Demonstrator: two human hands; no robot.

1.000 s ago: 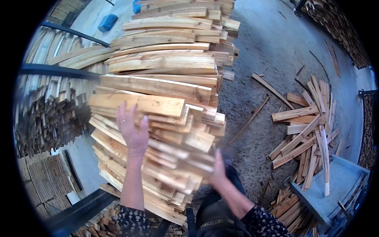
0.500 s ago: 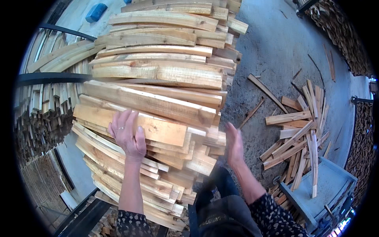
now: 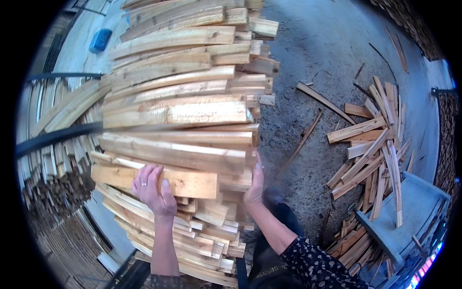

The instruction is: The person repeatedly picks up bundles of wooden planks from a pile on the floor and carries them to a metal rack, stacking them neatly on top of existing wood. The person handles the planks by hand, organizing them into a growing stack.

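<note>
A tall stack of pale wooden boards [image 3: 183, 111] fills the middle, their ends uneven on the right side. My left hand [image 3: 155, 192] grips a yellowish wooden board [image 3: 195, 184] on the near part of the stack, with fingers bent over it and the thumb lying along its face. Against the right-hand ends of the boards rests my right hand [image 3: 255, 185], upright with its fingers stretched out and nothing held in it. The fingertips are partly lost beside the board ends.
Loose wood offcuts [image 3: 368, 159] lie heaped on the concrete floor to the right, beside a grey-blue metal cart [image 3: 409, 202]. Dark metal bars [image 3: 62, 137] cross at the left in front of more stacked wood [image 3: 53, 180]. A blue object [image 3: 100, 41] lies at the far left.
My right hand has moved left from beside the stack onto the board ends. My left hand keeps its hold on the same board. The whole view has shifted slightly.
</note>
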